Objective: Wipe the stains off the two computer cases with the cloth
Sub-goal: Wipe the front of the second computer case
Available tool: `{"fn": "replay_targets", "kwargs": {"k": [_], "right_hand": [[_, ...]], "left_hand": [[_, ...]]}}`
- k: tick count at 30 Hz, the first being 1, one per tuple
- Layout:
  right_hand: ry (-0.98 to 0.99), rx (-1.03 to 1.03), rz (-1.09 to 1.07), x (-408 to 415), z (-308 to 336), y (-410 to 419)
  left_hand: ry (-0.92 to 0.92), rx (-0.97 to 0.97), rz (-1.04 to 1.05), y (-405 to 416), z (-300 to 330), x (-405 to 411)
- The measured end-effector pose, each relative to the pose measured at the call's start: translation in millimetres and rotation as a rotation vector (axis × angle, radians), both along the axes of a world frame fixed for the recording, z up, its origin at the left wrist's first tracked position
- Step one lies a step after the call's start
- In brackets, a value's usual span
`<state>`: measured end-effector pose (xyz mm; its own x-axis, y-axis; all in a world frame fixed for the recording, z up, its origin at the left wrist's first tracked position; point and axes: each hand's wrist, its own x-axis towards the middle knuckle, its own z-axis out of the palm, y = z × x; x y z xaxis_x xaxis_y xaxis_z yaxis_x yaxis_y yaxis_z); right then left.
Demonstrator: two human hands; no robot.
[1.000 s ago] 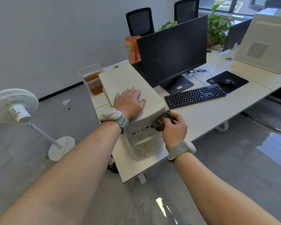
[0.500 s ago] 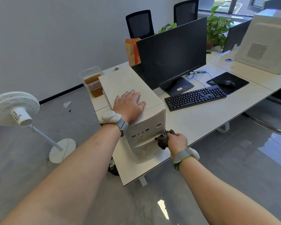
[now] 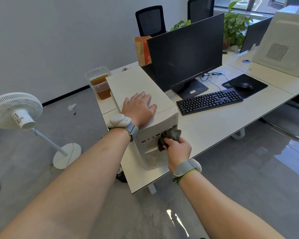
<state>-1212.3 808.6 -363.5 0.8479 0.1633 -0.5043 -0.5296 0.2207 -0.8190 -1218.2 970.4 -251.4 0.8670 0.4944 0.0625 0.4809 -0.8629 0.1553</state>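
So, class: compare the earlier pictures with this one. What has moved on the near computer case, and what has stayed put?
The right hand, gripping the cloth, went down the front of the near computer case from its top corner, then came partway back up. The left hand stayed flat on the case's top; the case itself has not moved.

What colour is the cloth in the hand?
Dark grey-brown cloth, seen in the head view.

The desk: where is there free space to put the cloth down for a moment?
Bare desk lies right of the near computer case, between the keyboard and the front edge. A second strip runs between the mouse pad and the far computer case. It is crowded behind the near case, around the monitor and plastic container.
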Motion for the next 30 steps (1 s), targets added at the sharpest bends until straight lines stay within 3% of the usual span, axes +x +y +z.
{"fn": "replay_targets", "kwargs": {"k": [3, 7, 11, 15, 19, 23, 27, 30], "right_hand": [[-0.095, -0.07, 0.044, -8, -4, -1], [0.076, -0.042, 0.144, -8, 2, 2], [-0.015, 0.009, 0.175, -11, 4, -2], [0.081, -0.012, 0.216, -14, 4, 0], [-0.115, -0.059, 0.264, -22, 7, -3], [-0.01, -0.124, 0.354, -21, 13, 3], [-0.227, -0.206, 0.408, -30, 13, 0], [-0.166, -0.265, 0.486, -31, 12, 3]], "left_hand": [[0.006, -0.001, 0.002, 2, -2, 1], [0.002, -0.014, 0.0, 0, 0, 1], [-0.009, -0.007, 0.002, -1, 0, 0], [-0.011, 0.002, -0.003, -1, 1, 0], [-0.009, 0.003, -0.001, 0, -2, -1], [-0.005, 0.009, -0.008, 0, -1, 1], [0.003, -0.003, 0.008, -1, -1, 0], [-0.003, 0.001, 0.0, -1, -1, -1]]}}
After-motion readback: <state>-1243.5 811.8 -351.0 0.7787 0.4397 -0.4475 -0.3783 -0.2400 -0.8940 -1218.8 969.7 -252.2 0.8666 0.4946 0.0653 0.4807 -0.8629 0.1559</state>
